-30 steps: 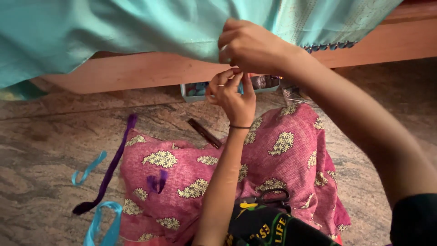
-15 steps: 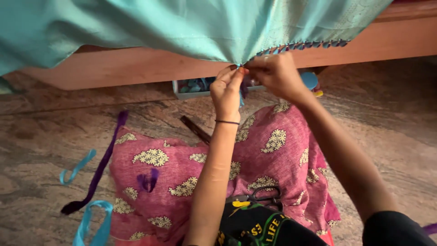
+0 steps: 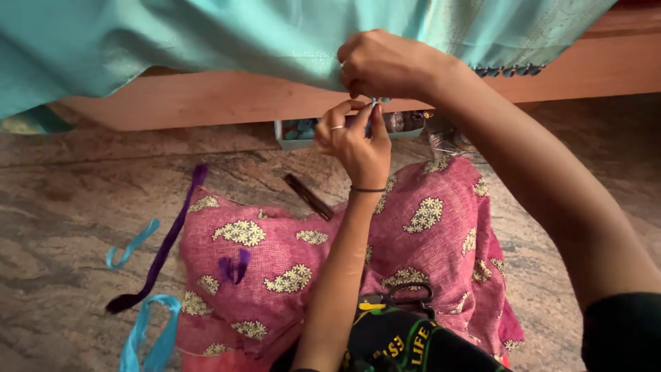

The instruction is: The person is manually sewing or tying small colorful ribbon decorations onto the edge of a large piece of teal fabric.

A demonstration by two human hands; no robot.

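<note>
While both hands meet at the hem of the turquoise cloth [image 3: 227, 41], which hangs from the far wooden edge [image 3: 206, 103] across the top of the view, the work looks to be somewhere in its middle; the right hand [image 3: 382, 65] is closed on the hem from above, fingers curled together and clamped on the fabric, and the left hand [image 3: 354, 138] rises from below with thumb and forefinger pinched together on something small and blue at the same spot, too tiny to name. To the right along the hem runs a short row of small dark-blue knotted tassels [image 3: 509, 70]; the stretch to the left of the hands shows a plain edge, so I judge that part finished and the greater length left to do, though how much is meant to be trimmed cannot be told. On the near side a pink patterned cloth [image 3: 275, 262] covers the lap, with black-handled scissors [image 3: 403, 296] lying on it and a scrap of purple thread [image 3: 234, 265]; a purple ribbon [image 3: 162, 251] and turquoise strips [image 3: 148, 337] lie on the stone floor [image 3: 62, 207] at the left; a small box of threads [image 3: 296, 131] sits under the wooden edge, just beyond the hands.
</note>
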